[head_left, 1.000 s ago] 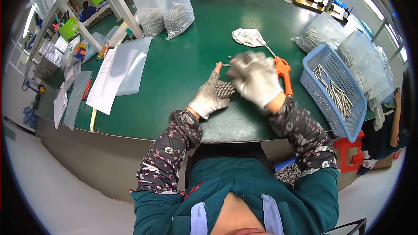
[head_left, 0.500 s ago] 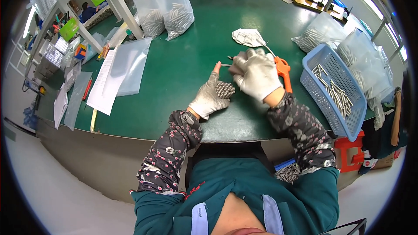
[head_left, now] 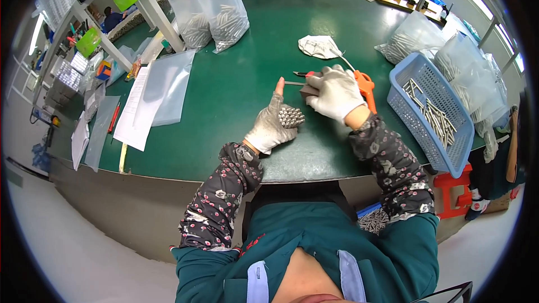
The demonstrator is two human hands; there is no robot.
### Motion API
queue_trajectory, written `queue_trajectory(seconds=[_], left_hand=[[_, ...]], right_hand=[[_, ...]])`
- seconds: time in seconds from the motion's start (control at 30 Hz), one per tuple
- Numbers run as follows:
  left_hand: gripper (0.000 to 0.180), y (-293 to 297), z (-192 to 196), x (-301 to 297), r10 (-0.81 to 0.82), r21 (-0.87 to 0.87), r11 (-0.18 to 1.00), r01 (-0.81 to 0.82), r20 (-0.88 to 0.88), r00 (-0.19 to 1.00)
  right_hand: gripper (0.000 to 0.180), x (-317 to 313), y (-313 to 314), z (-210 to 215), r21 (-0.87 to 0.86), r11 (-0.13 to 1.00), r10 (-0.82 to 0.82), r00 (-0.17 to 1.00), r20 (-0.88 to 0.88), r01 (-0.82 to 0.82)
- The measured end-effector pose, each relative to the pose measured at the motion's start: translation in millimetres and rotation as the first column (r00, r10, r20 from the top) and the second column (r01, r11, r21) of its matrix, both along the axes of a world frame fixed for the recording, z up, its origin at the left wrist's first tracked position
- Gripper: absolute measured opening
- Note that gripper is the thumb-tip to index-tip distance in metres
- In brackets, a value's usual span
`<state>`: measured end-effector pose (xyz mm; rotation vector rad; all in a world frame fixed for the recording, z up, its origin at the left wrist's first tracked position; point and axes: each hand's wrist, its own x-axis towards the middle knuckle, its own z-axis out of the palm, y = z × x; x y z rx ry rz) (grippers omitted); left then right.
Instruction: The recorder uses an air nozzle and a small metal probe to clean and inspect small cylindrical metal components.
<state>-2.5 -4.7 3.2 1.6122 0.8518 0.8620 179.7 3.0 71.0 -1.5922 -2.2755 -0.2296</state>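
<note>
Here the hands are working apart: the left hand (head_left: 268, 127) is curling around a bundle of metal pins (head_left: 291, 116) above the near bench (head_left: 236, 101), presumably to stop them scattering. Its bare thumb is reaching toward a thin rod (head_left: 294, 83), perhaps steadying one end, while the right hand (head_left: 339, 96) is clamping a small brown block (head_left: 306, 91) at the other. A blue basket (head_left: 416, 129) is sitting rightward, seemingly for easy reach. Now, writing: a white sheet (head_left: 132, 109) is carrying fine print, too small to read.
</note>
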Motion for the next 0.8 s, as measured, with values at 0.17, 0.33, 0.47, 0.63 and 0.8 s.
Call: queue_trajectory(seconds=[0.17,0.33,0.47,0.63,0.8], left_hand=[[0.110,1.8,-2.2,-3.9,0.014,0.028,1.000,-0.014,0.000,1.000],[0.115,6.4,-15.6,-7.6,-0.055,0.106,0.993,0.046,0.088,0.995],[0.113,6.5,-17.5,-17.0,0.039,0.254,0.967,-0.037,0.000,0.999],[0.101,-2.6,-8.7,-30.2,0.221,0.396,0.915,-0.082,-0.319,0.922],[0.083,-8.0,-0.1,-30.2,0.231,0.486,0.873,-0.033,-0.354,0.906]], right_hand=[[0.044,7.8,-27.0,-5.7,0.266,0.952,0.119,0.985,0.127,-0.149],[0.042,-21.9,-42.5,-20.4,-0.193,0.958,0.138,0.932,-0.334,-0.211],[0.046,-35.5,-41.9,-37.3,-0.251,0.930,0.075,0.805,-0.589,-0.270],[0.049,-42.0,-31.8,-58.8,-0.336,0.856,0.021,0.675,-0.738,-0.394],[0.043,-46.0,-28.2,-78.3,-0.187,0.887,0.055,0.499,-0.865,-0.422]])
